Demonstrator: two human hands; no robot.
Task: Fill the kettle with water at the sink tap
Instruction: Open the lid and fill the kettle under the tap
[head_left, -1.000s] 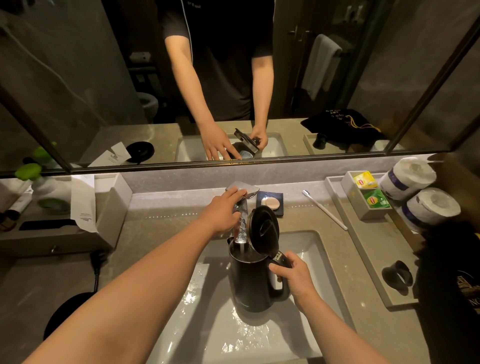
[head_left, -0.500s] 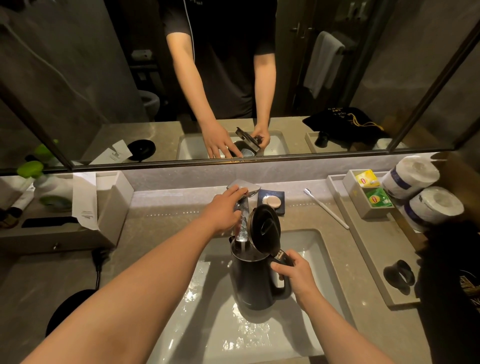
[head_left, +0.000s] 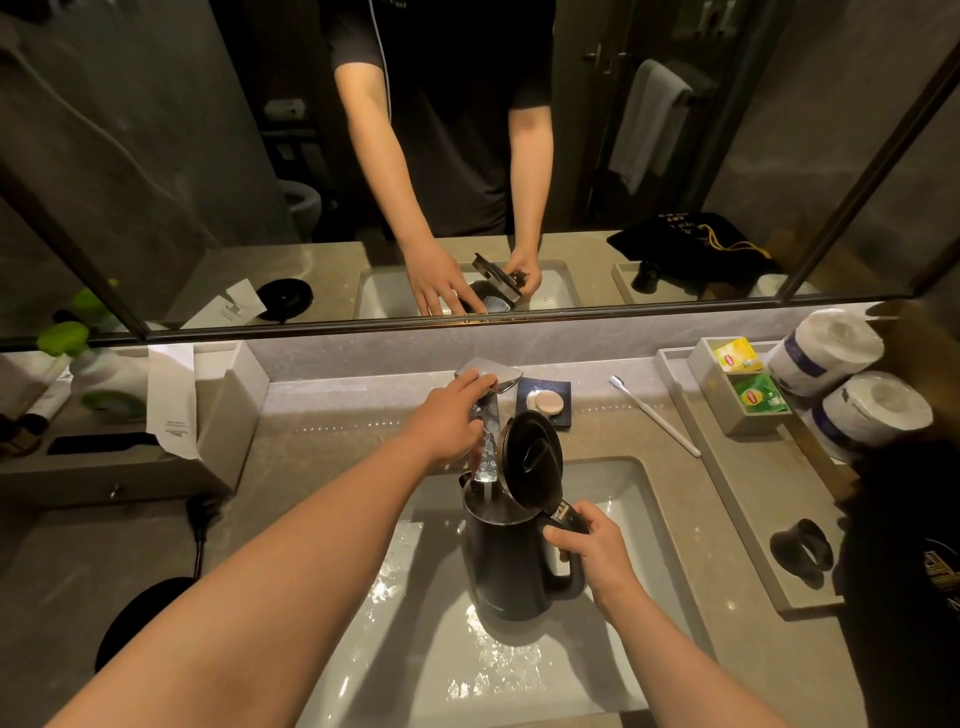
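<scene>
The filling is under way, not finished. The kettle (head_left: 511, 561) stands upright in the sink (head_left: 631, 499) with its lid (head_left: 532, 457) swung open and tilted back toward one o'clock, and a thin stream of water (head_left: 485, 491) drops from the tap (head_left: 485, 415) straight into the open mouth. How high the water stands inside I cannot tell; the interior is dark from here. What looks left, to my eye, is to let it fill, shut off the tap, close the lid and lift the kettle out.

The left hand (head_left: 449, 418) reaches forward across the basin toward twelve o'clock, forearm long and nearly straight, its fingers (head_left: 475, 384) laid over the flat tap lever (head_left: 491, 371) and curled together on it, thumb down beside the spout. The right hand (head_left: 592, 548) comes in from five o'clock with the wrist bent slightly, fingers closed around the kettle handle (head_left: 569, 519) just under the lid hinge, steadying the body beneath the stream.

On the desk (head_left: 322, 447) around the sink, a soap dish (head_left: 545, 400) sits at one o'clock of the tap, a toothbrush (head_left: 654, 415) lies at two o'clock, and the kettle's round base (head_left: 140, 618) waits at eight o'clock, well apart from the basin.
</scene>
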